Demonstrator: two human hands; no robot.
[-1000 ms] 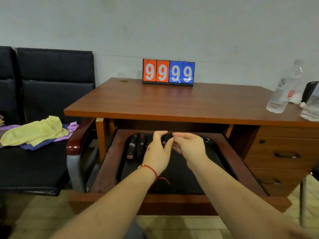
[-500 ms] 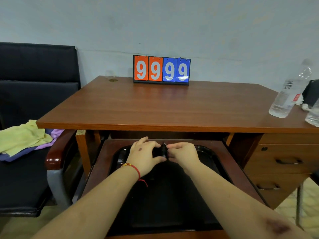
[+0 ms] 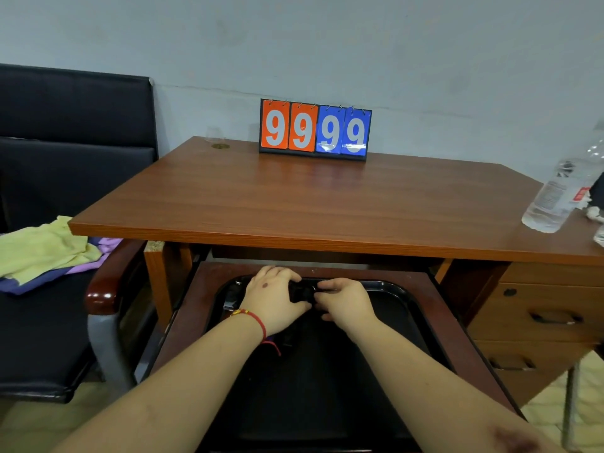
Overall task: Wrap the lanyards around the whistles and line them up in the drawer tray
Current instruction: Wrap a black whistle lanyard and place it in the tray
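A black tray (image 3: 402, 308) lies in the pulled-out desk drawer (image 3: 444, 325). Both my hands are at its far end. My left hand (image 3: 273, 297) and my right hand (image 3: 343, 300) hold a black whistle (image 3: 302, 292) with its lanyard between them, fingers curled round it just above the tray floor. Left of my left hand, part of another dark whistle (image 3: 230, 297) shows on the tray; the rest of that row is hidden by my hand.
A wooden desk (image 3: 294, 204) spans above the drawer, with a 9999 flip scoreboard (image 3: 315, 129) at the back and a plastic water bottle (image 3: 555, 197) at the right. A black armchair (image 3: 55, 338) with yellow and purple cloths (image 3: 49, 250) stands to the left. Side drawers (image 3: 542, 318) are at the right.
The camera has moved closer and tilted down over the drawer. My hands have lowered the whistle toward the tray's far end, staying together on it.
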